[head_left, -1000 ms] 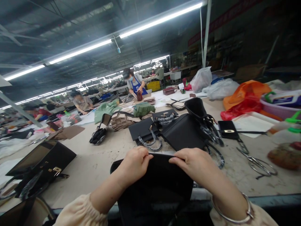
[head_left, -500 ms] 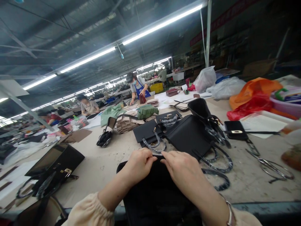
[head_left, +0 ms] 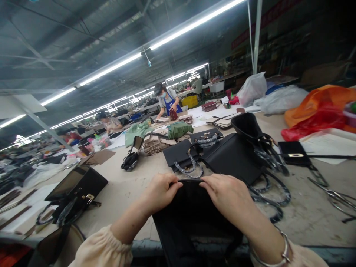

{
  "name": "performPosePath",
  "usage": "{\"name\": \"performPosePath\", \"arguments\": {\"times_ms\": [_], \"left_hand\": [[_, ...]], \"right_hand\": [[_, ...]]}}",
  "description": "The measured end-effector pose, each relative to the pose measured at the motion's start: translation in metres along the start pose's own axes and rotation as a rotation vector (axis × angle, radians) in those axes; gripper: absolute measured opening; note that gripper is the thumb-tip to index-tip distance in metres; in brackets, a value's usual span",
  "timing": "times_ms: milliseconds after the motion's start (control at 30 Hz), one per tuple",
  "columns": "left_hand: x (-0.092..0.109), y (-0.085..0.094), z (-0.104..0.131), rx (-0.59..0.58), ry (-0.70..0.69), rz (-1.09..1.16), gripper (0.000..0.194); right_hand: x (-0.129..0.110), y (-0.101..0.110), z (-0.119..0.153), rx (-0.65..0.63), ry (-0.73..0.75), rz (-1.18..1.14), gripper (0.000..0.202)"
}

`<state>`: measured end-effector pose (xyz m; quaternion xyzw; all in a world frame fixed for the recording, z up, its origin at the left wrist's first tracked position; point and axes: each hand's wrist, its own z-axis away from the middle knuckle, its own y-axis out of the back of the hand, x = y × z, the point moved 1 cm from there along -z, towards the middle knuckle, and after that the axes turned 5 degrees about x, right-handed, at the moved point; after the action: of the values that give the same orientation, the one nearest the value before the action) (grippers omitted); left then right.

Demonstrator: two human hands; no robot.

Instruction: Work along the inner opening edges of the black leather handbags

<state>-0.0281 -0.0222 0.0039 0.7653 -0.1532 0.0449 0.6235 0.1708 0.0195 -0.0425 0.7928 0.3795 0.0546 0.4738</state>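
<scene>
A black bag (head_left: 191, 218) hangs open at the table's near edge, its dark inside facing me. My left hand (head_left: 164, 189) pinches its top rim on the left, thumb against fingers. On the right of the same rim, my right hand (head_left: 225, 191) is closed in a pinch too. Just beyond my hands lie a flat black bag (head_left: 179, 152) with plastic-wrapped handles and a larger black bag (head_left: 233, 157).
Another black bag (head_left: 79, 189) with a gold clasp stands at the left. Scissors (head_left: 338, 198) and a black strap piece (head_left: 294, 153) lie at the right. Farther back are a green bundle (head_left: 179, 130), an orange plastic bag (head_left: 319, 102) and a person (head_left: 168, 100) in a blue apron.
My hands have moved apart along the bag's rim, and more of its dark inside shows between them. The view has shifted slightly.
</scene>
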Motion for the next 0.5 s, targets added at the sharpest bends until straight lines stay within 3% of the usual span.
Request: {"name": "performPosePath", "arguments": {"times_ms": [500], "left_hand": [[0.0002, -0.0050, -0.0021, 0.042, -0.009, -0.102, 0.020]], "right_hand": [[-0.0035, 0.0023, 0.0008, -0.014, 0.005, -0.009, 0.016]]}}
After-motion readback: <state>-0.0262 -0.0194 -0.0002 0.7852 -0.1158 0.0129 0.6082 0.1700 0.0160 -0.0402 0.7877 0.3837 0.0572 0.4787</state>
